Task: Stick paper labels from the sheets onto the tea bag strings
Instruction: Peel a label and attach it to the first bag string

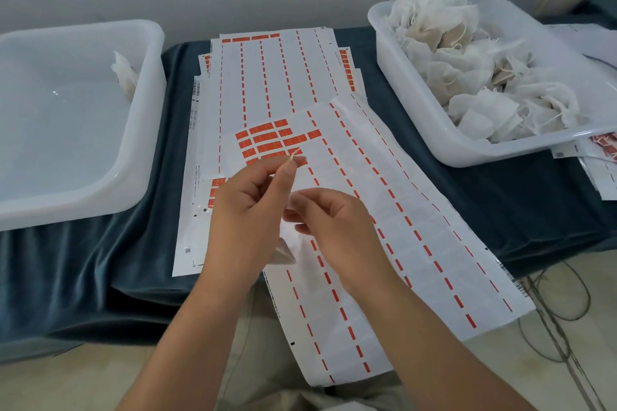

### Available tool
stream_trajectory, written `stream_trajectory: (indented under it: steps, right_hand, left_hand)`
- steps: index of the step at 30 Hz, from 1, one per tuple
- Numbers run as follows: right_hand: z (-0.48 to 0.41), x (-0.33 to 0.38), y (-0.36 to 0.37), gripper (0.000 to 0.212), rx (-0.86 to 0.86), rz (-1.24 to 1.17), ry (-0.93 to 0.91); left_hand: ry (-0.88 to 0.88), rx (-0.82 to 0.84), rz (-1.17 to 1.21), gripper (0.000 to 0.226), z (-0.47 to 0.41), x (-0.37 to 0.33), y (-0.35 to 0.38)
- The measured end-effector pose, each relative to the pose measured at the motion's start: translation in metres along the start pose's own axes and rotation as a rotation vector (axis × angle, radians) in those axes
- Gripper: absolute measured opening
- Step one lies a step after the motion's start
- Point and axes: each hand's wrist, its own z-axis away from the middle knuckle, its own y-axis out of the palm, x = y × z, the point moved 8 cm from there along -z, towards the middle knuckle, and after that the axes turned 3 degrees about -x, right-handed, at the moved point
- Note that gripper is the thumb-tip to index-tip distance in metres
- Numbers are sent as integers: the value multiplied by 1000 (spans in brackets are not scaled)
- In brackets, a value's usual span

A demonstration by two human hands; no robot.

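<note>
The left hand pinches the free end of a string between thumb and forefinger, held up just over the last red labels. The right hand has its fingers curled and seems to pinch the same string lower down, though blur hides the exact contact. The bag hangs below and between the two hands, above the near sheet. The likeliest slip is the short string end sliding out of the left pinch as it is lowered to a label. The dangling bag could also swing and drag across the sheet. A label peeled carelessly might fold onto itself or catch a neighbour, since the remaining ones sit packed edge to edge. The near sheet overhangs the front edge of the dark-draped surface and lies slanted over the far sheet, so a press near its lower end would find no support and could tip or slide it. Room is narrow sideways. The left tub, holding one bag, and the right tub, heaped with bags, flank the sheets closely, and the right tub's rim nearly touches the near sheet. The open space lies over the sheets and toward the person. Cables trail on the floor to the right.
</note>
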Motion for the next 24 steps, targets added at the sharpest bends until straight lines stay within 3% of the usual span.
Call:
stream_trajectory:
  steps: [5,10,15,18,24]
  right_hand:
    - [4,9,6,18,10,-54,-37]
    - [2,13,-2,18,-38,-336,13]
    - [-4,12,-3,17,0,-346,50]
    - [-5,10,-3,16,15,-351,61]
    - [-4,1,5,26,67,-517,111]
  left_hand:
    - [-31,-2,-65,23,1,2,1]
    - [-19,5,-81,21,2,6,0]
    - [-27,24,-71,25,0,9,1]
    - [-86,30,-29,23,-1,17,-1]
    - [-237,34,92,42,-3,32,0]
